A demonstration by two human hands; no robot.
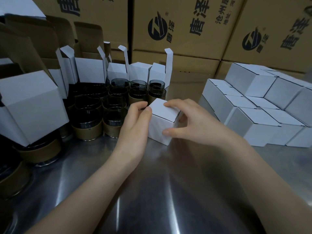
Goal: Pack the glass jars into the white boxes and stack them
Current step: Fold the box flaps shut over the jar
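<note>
Brown cartons (182, 48), across the top of the frame: black print, a round logo and the characters "唐泽"; the smaller writing was too skewed to read.

White box (160, 127), centre of frame, closed, standing on the metal table (152, 183).

Left hand (135, 122): fingers curled against the box's left side, thumb at its top edge.

Right hand (190, 122): fingers over the lid, thumb pressed on the front face. Both hands grasped the box.

Glass jars (109, 102), dark, with brown bands: centre left.

Open white boxes (91, 70), flaps up: behind the jars.

Stacked closed boxes (261, 107): right of frame.
</note>
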